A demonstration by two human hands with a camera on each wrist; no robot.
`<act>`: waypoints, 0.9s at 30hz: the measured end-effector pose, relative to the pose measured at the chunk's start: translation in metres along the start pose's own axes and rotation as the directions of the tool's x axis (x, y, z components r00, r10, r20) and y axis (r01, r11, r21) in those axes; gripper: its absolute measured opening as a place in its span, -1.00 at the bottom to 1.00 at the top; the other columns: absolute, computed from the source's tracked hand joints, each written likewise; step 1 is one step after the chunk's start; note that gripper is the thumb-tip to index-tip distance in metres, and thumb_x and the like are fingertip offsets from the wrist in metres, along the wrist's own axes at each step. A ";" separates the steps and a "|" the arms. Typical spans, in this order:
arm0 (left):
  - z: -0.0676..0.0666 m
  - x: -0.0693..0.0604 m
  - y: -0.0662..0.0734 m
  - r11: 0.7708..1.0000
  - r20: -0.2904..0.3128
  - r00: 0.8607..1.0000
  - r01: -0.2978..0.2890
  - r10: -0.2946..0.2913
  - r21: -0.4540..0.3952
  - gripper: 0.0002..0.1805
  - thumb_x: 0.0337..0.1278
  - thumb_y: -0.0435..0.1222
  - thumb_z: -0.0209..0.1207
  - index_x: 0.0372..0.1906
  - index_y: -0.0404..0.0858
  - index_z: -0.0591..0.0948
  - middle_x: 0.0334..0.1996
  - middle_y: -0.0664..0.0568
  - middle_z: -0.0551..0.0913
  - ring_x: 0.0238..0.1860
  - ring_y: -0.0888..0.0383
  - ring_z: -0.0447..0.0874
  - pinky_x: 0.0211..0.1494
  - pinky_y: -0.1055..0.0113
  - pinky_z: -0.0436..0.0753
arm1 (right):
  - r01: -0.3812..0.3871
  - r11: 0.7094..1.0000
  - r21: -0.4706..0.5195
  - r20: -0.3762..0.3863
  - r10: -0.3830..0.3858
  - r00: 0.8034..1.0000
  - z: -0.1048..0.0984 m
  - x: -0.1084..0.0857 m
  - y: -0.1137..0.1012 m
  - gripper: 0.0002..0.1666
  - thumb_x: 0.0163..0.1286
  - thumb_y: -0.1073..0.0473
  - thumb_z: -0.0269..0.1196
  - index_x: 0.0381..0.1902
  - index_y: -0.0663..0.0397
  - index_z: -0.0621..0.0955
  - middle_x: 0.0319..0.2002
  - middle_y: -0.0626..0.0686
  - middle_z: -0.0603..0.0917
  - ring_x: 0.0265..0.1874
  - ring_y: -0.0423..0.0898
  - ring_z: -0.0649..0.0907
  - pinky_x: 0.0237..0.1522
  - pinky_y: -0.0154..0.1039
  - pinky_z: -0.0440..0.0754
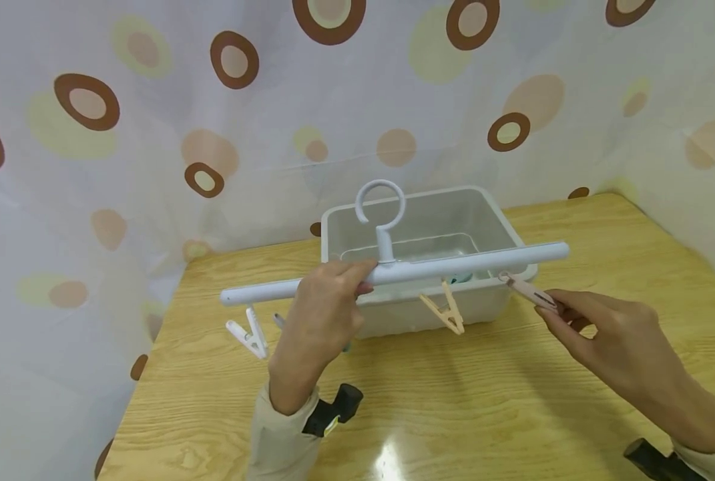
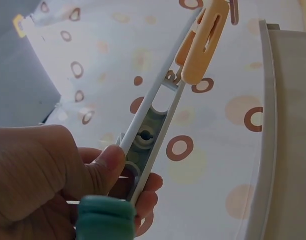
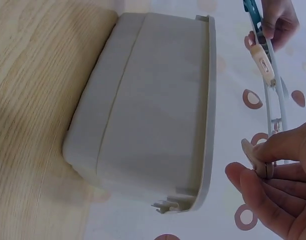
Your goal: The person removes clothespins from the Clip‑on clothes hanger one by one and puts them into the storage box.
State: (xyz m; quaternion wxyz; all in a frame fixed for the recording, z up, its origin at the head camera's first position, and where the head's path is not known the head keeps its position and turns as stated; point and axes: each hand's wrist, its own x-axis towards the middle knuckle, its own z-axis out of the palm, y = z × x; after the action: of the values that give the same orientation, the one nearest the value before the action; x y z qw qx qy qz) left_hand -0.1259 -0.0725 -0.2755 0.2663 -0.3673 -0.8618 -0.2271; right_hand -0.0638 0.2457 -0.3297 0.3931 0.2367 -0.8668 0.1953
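My left hand (image 1: 324, 321) grips the middle of a pale bar hanger (image 1: 471, 264), just left of its round hook (image 1: 404, 200). From the bar hang a white clip (image 1: 250, 335) at the left end and an orange clip (image 1: 446, 310) right of the hand. A teal clip (image 2: 105, 217) shows beside my left hand in the left wrist view. My right hand (image 1: 627, 347) pinches a pale pink clip (image 1: 531, 292) whose ring end is up close to the underside of the bar's right part; whether it is attached, I cannot tell.
Behind the hanger a grey-white plastic bin (image 1: 429, 314) stands on the wooden table (image 1: 213, 414), with a small teal thing (image 1: 460, 277) inside. A patterned sheet (image 1: 345, 100) hangs behind the table and at both sides.
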 end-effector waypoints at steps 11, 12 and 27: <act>-0.001 -0.001 0.000 1.000 -0.013 1.000 0.001 -0.001 -0.007 -0.69 -0.15 -0.63 0.34 -0.18 -0.41 0.70 -0.34 -0.08 0.74 -0.36 0.05 0.68 -0.25 0.28 0.65 | -0.056 0.994 -0.096 0.126 0.068 0.990 -0.015 0.007 0.022 -0.89 0.13 0.34 0.37 -0.37 0.31 0.71 -0.59 0.00 0.70 -0.68 -0.21 0.63 -0.60 -0.52 0.53; -0.001 -0.001 0.000 1.000 -0.013 1.000 0.000 0.000 -0.008 -0.70 -0.14 -0.62 0.34 -0.18 -0.42 0.70 -0.33 -0.08 0.74 -0.36 0.04 0.68 -0.25 0.28 0.65 | -0.057 0.991 -0.121 0.134 0.073 0.988 -0.017 0.010 0.025 -0.89 0.08 0.38 0.39 -0.38 0.31 0.71 -0.60 0.01 0.69 -0.69 -0.17 0.63 -0.61 -0.50 0.54; -0.003 -0.002 0.000 1.000 -0.008 1.000 -0.001 0.001 -0.001 -0.70 -0.15 -0.61 0.35 -0.18 -0.41 0.70 -0.32 -0.08 0.74 -0.32 0.02 0.69 -0.20 0.23 0.65 | -0.020 0.982 -0.190 0.169 0.052 0.984 -0.022 0.058 0.053 -0.84 0.09 0.40 0.39 -0.36 0.40 0.67 -0.63 0.10 0.65 -0.73 -0.05 0.57 -0.67 -0.38 0.46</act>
State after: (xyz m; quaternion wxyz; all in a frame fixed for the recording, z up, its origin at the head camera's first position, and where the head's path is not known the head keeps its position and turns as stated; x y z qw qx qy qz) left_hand -0.1237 -0.0755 -0.2745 0.2696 -0.3670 -0.8604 -0.2289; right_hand -0.1148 0.2855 -0.2798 0.3334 0.1988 -0.9163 0.0985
